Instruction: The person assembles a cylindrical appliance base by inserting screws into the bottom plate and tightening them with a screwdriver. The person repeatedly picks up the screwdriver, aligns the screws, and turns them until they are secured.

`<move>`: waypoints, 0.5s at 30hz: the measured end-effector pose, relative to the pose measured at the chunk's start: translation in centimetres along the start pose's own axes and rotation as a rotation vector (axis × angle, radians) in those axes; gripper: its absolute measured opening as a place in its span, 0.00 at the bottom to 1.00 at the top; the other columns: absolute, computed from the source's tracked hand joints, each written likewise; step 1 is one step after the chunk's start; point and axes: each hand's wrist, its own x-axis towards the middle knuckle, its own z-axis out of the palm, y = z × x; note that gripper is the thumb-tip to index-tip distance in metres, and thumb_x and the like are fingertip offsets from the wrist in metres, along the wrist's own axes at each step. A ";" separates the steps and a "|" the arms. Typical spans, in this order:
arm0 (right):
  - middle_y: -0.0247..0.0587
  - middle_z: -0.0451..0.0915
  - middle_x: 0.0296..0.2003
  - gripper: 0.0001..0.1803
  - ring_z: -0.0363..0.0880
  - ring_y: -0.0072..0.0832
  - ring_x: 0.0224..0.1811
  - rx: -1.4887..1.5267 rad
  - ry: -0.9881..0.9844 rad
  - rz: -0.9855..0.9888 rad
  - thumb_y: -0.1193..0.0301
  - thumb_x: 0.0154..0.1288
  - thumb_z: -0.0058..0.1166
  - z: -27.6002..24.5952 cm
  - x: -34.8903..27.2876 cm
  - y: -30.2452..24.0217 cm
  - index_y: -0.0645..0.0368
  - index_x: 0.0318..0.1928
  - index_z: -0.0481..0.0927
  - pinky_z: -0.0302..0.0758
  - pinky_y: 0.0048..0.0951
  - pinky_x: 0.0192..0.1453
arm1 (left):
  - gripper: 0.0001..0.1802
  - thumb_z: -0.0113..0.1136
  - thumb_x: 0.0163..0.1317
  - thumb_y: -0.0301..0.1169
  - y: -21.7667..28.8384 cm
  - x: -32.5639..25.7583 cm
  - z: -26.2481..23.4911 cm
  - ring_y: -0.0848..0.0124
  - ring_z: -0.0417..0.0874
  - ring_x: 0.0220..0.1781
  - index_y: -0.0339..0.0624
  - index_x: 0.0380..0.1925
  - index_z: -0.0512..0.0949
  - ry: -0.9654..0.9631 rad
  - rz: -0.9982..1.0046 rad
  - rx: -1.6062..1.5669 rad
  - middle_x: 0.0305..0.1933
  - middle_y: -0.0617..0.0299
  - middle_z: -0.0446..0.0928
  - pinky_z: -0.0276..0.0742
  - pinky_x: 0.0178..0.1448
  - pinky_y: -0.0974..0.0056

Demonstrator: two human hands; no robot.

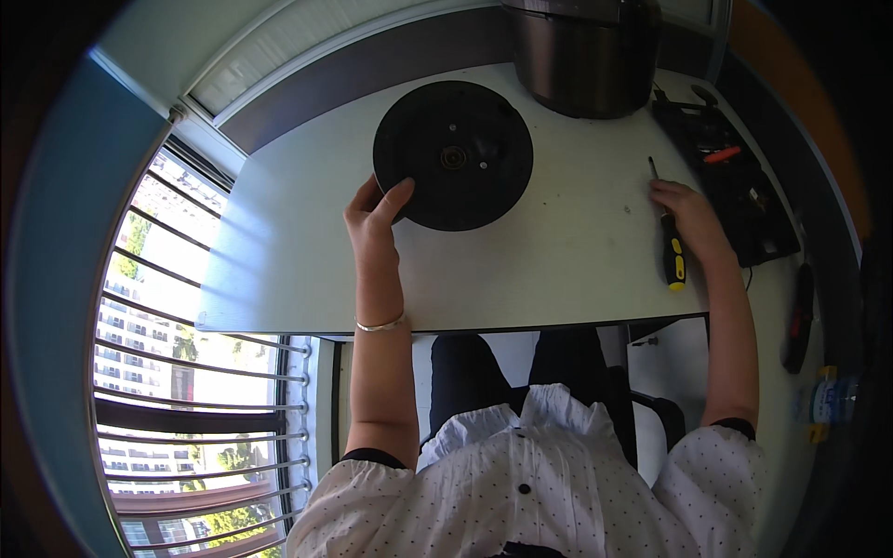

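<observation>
Black disc (437, 191), over the white table (577, 251): its near-left rim is pinched between thumb and fingers of the left hand (374, 212). The right hand (690, 212) covers a screwdriver's (673, 256) neck (gripping or merely resting, I cannot tell), beside the black case (767, 223).

no readable text, no legible numbers or signs

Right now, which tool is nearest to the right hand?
The black-yellow screwdriver, at the right hand; the red tool lies farther away, in the black case.
</observation>
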 end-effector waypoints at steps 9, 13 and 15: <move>0.40 0.81 0.50 0.15 0.78 0.36 0.54 -0.007 0.146 0.072 0.84 0.57 0.53 -1.5 -0.8 -2.0 0.60 0.44 0.84 0.75 0.32 0.60 | 0.30 0.72 0.45 0.34 -0.3 0.0 0.4 0.66 0.82 0.42 0.25 0.47 0.80 -0.007 0.001 -0.009 0.39 0.52 0.83 0.73 0.54 0.67; 0.38 0.84 0.38 0.08 0.78 0.33 0.47 -0.087 0.155 -0.123 0.80 0.54 0.59 -2.1 -0.5 -4.4 0.58 0.35 0.86 0.72 0.32 0.60 | 0.28 0.71 0.45 0.34 -0.5 0.0 0.4 0.66 0.82 0.40 0.25 0.46 0.80 0.029 0.013 0.003 0.38 0.52 0.83 0.73 0.54 0.67; 0.37 0.83 0.33 0.05 0.78 0.32 0.44 -0.134 0.124 -0.211 0.79 0.53 0.59 -2.2 0.2 -5.2 0.58 0.31 0.85 0.71 0.32 0.59 | 0.28 0.71 0.45 0.34 -0.3 -0.2 0.4 0.66 0.82 0.40 0.26 0.46 0.80 0.030 0.013 0.004 0.38 0.52 0.83 0.74 0.54 0.67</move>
